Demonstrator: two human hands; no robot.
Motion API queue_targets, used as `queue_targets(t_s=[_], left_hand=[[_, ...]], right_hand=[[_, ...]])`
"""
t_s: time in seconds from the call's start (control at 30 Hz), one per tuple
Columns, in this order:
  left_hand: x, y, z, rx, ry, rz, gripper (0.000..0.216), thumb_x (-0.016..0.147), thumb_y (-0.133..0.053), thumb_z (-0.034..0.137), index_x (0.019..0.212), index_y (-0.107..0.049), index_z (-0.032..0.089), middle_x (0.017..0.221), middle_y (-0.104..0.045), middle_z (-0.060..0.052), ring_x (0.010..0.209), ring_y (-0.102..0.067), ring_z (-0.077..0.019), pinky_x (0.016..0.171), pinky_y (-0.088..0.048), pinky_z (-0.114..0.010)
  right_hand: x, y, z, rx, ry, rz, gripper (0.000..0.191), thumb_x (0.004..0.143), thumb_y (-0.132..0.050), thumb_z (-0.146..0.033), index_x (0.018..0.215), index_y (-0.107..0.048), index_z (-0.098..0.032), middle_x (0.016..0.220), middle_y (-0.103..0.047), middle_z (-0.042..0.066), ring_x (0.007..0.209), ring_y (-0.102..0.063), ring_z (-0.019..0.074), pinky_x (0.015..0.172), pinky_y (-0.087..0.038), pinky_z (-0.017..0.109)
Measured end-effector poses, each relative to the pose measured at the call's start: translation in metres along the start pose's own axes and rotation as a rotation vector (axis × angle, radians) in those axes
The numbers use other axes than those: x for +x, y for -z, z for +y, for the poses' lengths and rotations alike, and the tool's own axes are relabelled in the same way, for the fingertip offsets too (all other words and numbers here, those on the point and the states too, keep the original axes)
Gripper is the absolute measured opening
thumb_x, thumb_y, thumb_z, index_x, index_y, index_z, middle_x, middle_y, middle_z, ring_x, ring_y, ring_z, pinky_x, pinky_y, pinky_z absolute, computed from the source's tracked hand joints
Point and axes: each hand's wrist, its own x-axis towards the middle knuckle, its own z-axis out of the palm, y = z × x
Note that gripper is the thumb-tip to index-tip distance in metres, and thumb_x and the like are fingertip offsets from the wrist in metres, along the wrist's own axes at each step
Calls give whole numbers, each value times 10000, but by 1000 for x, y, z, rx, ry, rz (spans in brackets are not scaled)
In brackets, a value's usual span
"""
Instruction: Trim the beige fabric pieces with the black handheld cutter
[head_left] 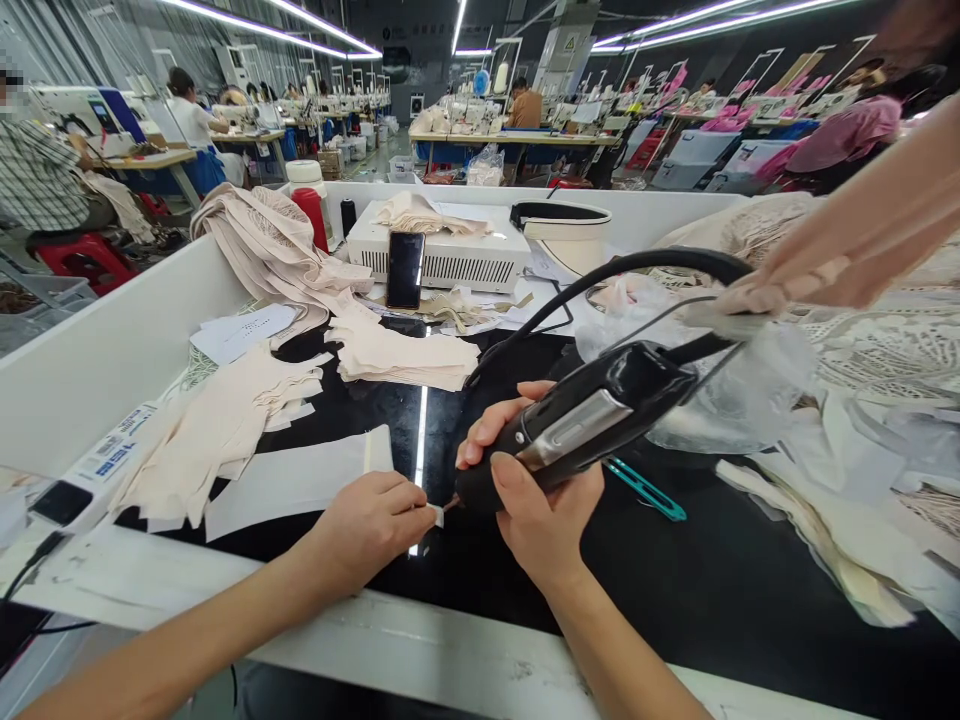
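My right hand [544,500] is wrapped around a black handheld tool [577,425] with a silver side plate and a thick cable [637,262]. The tool tilts, its narrow end pointing down and left toward my left hand. Fingers of my left hand [382,525] are pinched together on a small white strip [438,515], close to the tool's tip. Just behind that hand lies a flat white fabric piece [300,480] on the black tabletop [420,590]. Beyond it are stacked beige fabric pieces [225,430] and another beige stack [405,352].
A teal snips-like tool [646,490] lies right of my right hand. Clear plastic bags [735,390] and lace fabric [885,360] crowd the right side. A phone [405,270] leans on a white vented box [442,250]. White raised walls [112,350] edge the table.
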Motion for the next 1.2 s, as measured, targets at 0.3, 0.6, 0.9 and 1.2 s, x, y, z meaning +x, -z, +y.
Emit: queue_targets(t_s=[0.3,0.6,0.9,1.2], left_hand=[[-2,0,-2,-11,-23,17,191,1077,-475,129,1021,-657,146,860,-673,-28,777,-625,-171,728,-521,-297],[-1,2,-1,-8,-19,-12,254,1086,-419,120,1066,-671,146,906,-695,-46,826,-650,-176,750,-548,-303],[-1,1,-2,-22,-14,-30,217,1078,-446,113,1085,-659,153,921,-701,-39,825,-652,-177,757,-533,-304],[0,0,-1,-20,-20,8,214,1079,-448,109,1078,-657,153,924,-706,-39,807,-647,-166,747,-527,-301]], right_hand=[[0,-4,1,12,6,11,395,830,-784,-212,1157,-570,-266,807,-656,-56,604,-631,114,548,-562,262],[0,-1,0,-41,-3,44,407,793,-781,-194,1129,-561,-260,785,-657,-57,594,-629,118,532,-559,260],[-1,-2,1,-43,-13,29,386,821,-773,-211,1135,-555,-268,795,-655,-56,600,-637,120,544,-571,262],[-5,2,-5,-21,-17,-12,380,868,-790,-298,1164,-554,-281,813,-644,-45,615,-628,127,551,-572,271]])
